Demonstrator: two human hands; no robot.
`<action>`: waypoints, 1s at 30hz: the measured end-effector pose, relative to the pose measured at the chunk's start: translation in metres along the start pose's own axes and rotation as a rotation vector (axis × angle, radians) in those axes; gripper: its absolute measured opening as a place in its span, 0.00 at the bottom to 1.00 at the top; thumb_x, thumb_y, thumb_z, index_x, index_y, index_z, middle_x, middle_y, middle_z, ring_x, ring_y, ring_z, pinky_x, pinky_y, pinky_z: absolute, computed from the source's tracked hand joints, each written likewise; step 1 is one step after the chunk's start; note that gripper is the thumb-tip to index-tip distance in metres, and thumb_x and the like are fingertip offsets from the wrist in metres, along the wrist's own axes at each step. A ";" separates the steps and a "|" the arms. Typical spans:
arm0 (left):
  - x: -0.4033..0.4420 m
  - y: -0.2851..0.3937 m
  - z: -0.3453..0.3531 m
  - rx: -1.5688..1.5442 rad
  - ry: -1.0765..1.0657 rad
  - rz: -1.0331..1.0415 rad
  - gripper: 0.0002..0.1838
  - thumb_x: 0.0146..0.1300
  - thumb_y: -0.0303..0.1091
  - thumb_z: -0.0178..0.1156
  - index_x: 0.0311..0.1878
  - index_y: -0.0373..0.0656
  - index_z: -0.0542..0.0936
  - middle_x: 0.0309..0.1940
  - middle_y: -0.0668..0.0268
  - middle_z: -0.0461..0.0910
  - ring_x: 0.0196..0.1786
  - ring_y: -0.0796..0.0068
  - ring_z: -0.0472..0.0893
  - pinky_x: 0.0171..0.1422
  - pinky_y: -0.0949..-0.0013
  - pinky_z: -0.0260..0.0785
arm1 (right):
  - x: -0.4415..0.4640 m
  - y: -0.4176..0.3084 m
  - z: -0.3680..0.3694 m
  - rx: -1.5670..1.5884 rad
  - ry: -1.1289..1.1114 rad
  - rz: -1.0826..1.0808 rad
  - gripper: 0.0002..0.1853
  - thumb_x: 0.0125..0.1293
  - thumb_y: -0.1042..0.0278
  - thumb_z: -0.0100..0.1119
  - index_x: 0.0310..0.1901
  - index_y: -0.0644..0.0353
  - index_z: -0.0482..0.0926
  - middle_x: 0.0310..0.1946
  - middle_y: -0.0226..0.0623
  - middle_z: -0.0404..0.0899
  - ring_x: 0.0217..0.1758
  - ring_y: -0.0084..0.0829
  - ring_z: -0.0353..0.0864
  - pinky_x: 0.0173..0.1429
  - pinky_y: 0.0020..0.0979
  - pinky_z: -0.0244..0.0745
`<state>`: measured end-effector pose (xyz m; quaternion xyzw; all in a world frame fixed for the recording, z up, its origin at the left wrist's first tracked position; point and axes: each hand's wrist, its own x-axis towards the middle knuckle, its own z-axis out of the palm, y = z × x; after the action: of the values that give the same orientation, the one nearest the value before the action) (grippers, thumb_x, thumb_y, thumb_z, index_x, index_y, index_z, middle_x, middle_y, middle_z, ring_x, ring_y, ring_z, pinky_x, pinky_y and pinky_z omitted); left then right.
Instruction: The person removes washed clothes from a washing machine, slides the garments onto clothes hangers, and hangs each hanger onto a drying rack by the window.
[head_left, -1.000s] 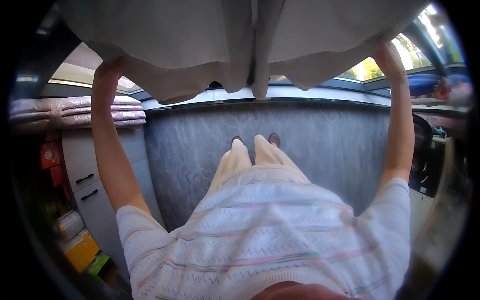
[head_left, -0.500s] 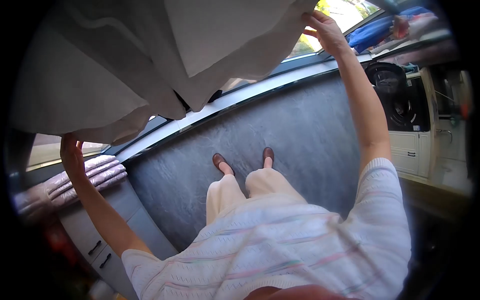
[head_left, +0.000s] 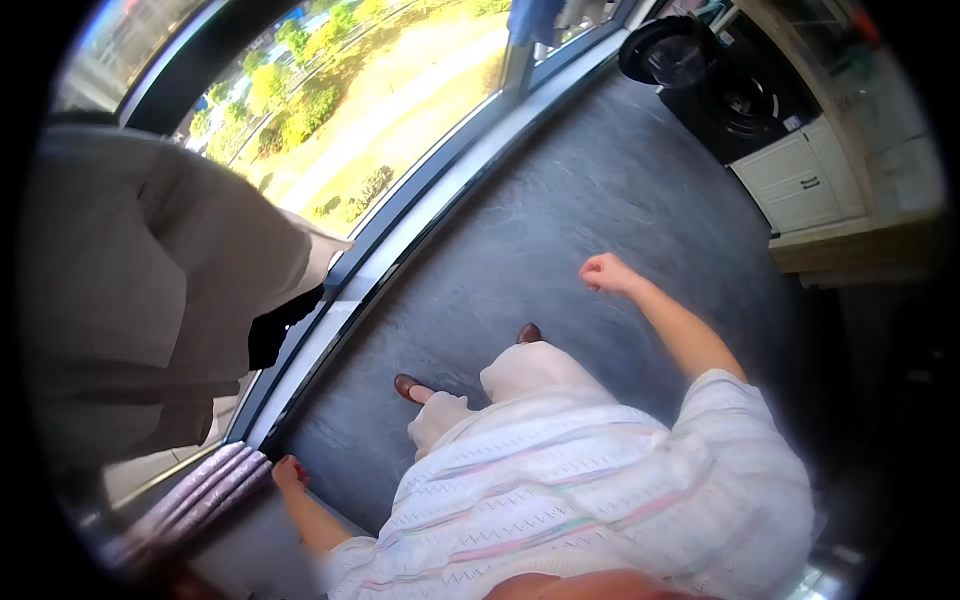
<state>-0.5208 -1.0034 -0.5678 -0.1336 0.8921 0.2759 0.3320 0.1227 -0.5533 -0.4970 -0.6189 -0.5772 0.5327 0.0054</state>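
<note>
A large grey-beige cloth garment hangs at the left in front of the window, its lower edge loose and uneven. Both my hands are away from it. My left hand is low, near the folded shiny lilac padded bundle, with its fingers curled and nothing seen in them. Over the grey floor, my right hand is held out with its fingers curled in, and no object shows in it.
A tall window looks out on greenery. Along its foot runs a white sill. To the right stand a black washing machine with its round door open and a white cabinet. Grey marbled floor lies beneath me.
Both hands have let go of the garment's lower edge and come down towards my body. My view has turned to the right, so the garment now sits further left and more window shows.
</note>
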 end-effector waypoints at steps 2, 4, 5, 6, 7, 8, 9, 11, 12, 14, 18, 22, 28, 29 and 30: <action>-0.058 0.009 0.075 0.197 -0.127 -0.024 0.10 0.53 0.30 0.56 0.40 0.44 0.75 0.18 0.66 0.71 0.18 0.71 0.72 0.19 0.64 0.62 | -0.030 0.090 -0.026 0.116 0.084 0.192 0.07 0.58 0.68 0.54 0.35 0.60 0.78 0.24 0.30 0.78 0.23 0.19 0.75 0.21 0.23 0.65; -0.119 0.037 0.147 0.453 -0.283 -0.017 0.11 0.52 0.29 0.56 0.41 0.42 0.74 0.19 0.66 0.72 0.19 0.71 0.74 0.19 0.66 0.63 | -0.064 0.159 -0.048 0.252 0.120 0.405 0.07 0.59 0.67 0.54 0.37 0.59 0.78 0.25 0.29 0.78 0.23 0.19 0.75 0.20 0.22 0.66; -0.143 0.061 0.183 0.576 -0.374 -0.001 0.11 0.52 0.28 0.56 0.41 0.41 0.75 0.19 0.66 0.73 0.20 0.71 0.75 0.19 0.67 0.64 | -0.078 0.181 -0.058 0.307 0.140 0.481 0.07 0.60 0.66 0.54 0.37 0.58 0.77 0.26 0.29 0.78 0.24 0.19 0.75 0.21 0.22 0.67; -0.151 0.081 0.221 0.621 -0.442 0.106 0.11 0.52 0.28 0.56 0.41 0.41 0.76 0.20 0.65 0.74 0.20 0.72 0.75 0.20 0.69 0.64 | -0.094 0.188 -0.073 0.385 0.145 0.543 0.08 0.61 0.64 0.54 0.38 0.58 0.77 0.28 0.29 0.78 0.26 0.19 0.76 0.24 0.22 0.68; -0.159 0.103 0.258 0.666 -0.506 0.215 0.11 0.51 0.28 0.56 0.40 0.40 0.77 0.20 0.65 0.75 0.20 0.72 0.75 0.20 0.71 0.64 | -0.095 0.196 -0.085 0.438 0.187 0.537 0.08 0.60 0.64 0.54 0.38 0.57 0.77 0.28 0.28 0.78 0.25 0.18 0.75 0.23 0.21 0.67; -0.185 0.132 0.295 0.667 -0.509 0.437 0.10 0.51 0.28 0.57 0.37 0.38 0.79 0.20 0.65 0.76 0.19 0.75 0.76 0.19 0.74 0.64 | -0.095 0.204 -0.095 0.489 0.230 0.534 0.08 0.60 0.63 0.55 0.38 0.57 0.77 0.27 0.28 0.78 0.24 0.18 0.75 0.22 0.21 0.66; -0.211 0.163 0.331 0.692 -0.535 0.616 0.09 0.50 0.29 0.57 0.35 0.37 0.80 0.19 0.66 0.77 0.19 0.78 0.75 0.20 0.74 0.64 | -0.095 0.214 -0.106 0.537 0.272 0.535 0.08 0.60 0.63 0.55 0.38 0.56 0.77 0.27 0.27 0.78 0.23 0.18 0.74 0.20 0.21 0.65; -0.249 0.213 0.395 0.658 -0.654 0.797 0.10 0.51 0.30 0.57 0.36 0.37 0.80 0.20 0.67 0.77 0.21 0.80 0.76 0.25 0.77 0.67 | -0.078 0.218 -0.125 0.599 0.300 0.448 0.09 0.60 0.64 0.53 0.38 0.57 0.77 0.28 0.28 0.78 0.25 0.18 0.75 0.23 0.21 0.66; -0.280 0.238 0.421 0.699 -0.679 0.855 0.10 0.51 0.30 0.57 0.36 0.37 0.80 0.20 0.67 0.77 0.21 0.80 0.76 0.26 0.77 0.67 | -0.066 0.216 -0.137 0.625 0.313 0.407 0.09 0.61 0.64 0.53 0.39 0.57 0.77 0.29 0.28 0.78 0.25 0.17 0.75 0.24 0.20 0.67; -0.327 0.272 0.477 0.756 -0.716 0.909 0.10 0.52 0.30 0.57 0.36 0.37 0.80 0.21 0.67 0.78 0.21 0.79 0.76 0.27 0.76 0.68 | -0.047 0.204 -0.173 0.611 0.339 0.306 0.09 0.61 0.64 0.52 0.39 0.58 0.77 0.29 0.28 0.78 0.26 0.18 0.76 0.25 0.20 0.67; -0.349 0.303 0.583 1.001 -0.766 0.944 0.11 0.49 0.33 0.58 0.35 0.40 0.81 0.21 0.65 0.78 0.21 0.76 0.77 0.27 0.73 0.70 | -0.036 0.202 -0.239 0.602 0.398 0.209 0.09 0.62 0.64 0.52 0.39 0.58 0.77 0.29 0.28 0.77 0.27 0.18 0.76 0.25 0.20 0.67; -0.415 0.349 0.682 1.347 -0.776 1.027 0.08 0.46 0.33 0.58 0.30 0.45 0.82 0.22 0.63 0.80 0.24 0.69 0.80 0.32 0.68 0.73 | -0.060 0.252 -0.283 0.710 0.550 0.412 0.09 0.62 0.64 0.53 0.41 0.58 0.76 0.30 0.29 0.78 0.27 0.18 0.76 0.26 0.21 0.69; -0.485 0.398 0.863 1.428 -0.902 1.581 0.07 0.44 0.34 0.59 0.28 0.48 0.83 0.29 0.60 0.81 0.35 0.60 0.81 0.42 0.65 0.72 | -0.115 0.366 -0.262 0.716 0.526 0.748 0.09 0.60 0.61 0.55 0.36 0.56 0.77 0.25 0.29 0.78 0.25 0.22 0.77 0.21 0.25 0.69; -0.509 0.404 0.890 1.359 -0.917 1.552 0.07 0.45 0.34 0.59 0.28 0.48 0.83 0.29 0.60 0.81 0.35 0.60 0.81 0.42 0.65 0.72 | -0.122 0.378 -0.267 0.665 0.445 0.789 0.09 0.59 0.60 0.56 0.34 0.56 0.78 0.23 0.30 0.78 0.25 0.23 0.78 0.21 0.26 0.69; -0.541 0.406 0.909 1.293 -0.930 1.515 0.07 0.45 0.34 0.59 0.29 0.48 0.83 0.30 0.60 0.81 0.35 0.60 0.81 0.43 0.65 0.72 | -0.126 0.387 -0.277 0.693 0.415 0.829 0.09 0.58 0.61 0.55 0.33 0.57 0.78 0.23 0.31 0.78 0.25 0.23 0.78 0.21 0.27 0.69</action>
<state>0.1819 -0.1155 -0.6134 0.7650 0.5069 -0.0878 0.3876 0.6104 -0.6045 -0.5353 -0.8470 -0.0651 0.5157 0.1117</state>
